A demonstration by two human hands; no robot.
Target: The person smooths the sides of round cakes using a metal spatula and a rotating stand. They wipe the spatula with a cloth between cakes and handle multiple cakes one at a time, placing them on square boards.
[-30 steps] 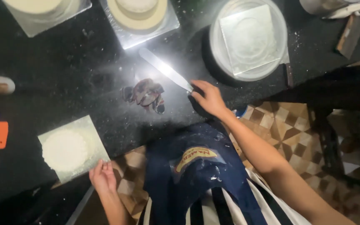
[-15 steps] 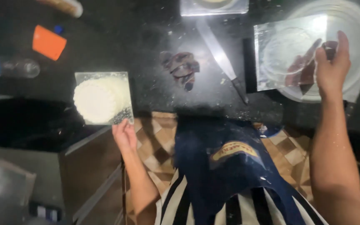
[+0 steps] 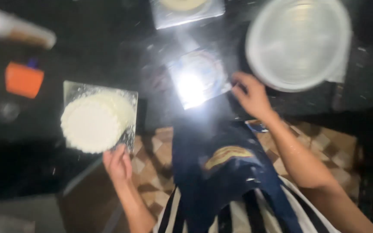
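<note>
My left hand (image 3: 118, 163) holds the near edge of a square clear sheet (image 3: 128, 97) that carries a round white dough disc (image 3: 93, 122) with a fluted rim, at the counter's front edge. My right hand (image 3: 251, 96) grips the right edge of another clear sheet (image 3: 197, 77), which glares under the light over the middle of the dark counter (image 3: 109, 47). Whatever lies under or on that sheet is washed out. The view is blurred.
A round white plate (image 3: 298, 43) sits at the back right. Another sheet with a pale disc (image 3: 185, 8) lies at the back centre. An orange block (image 3: 23, 79) and a pale roller-like object (image 3: 18, 30) are at the left. Patterned floor tiles (image 3: 152, 151) show below the counter edge.
My right hand took the clear sheet off the white plate and brought it left over the counter's middle, where the dark scraps lay. My left hand stays on the dough sheet's edge.
</note>
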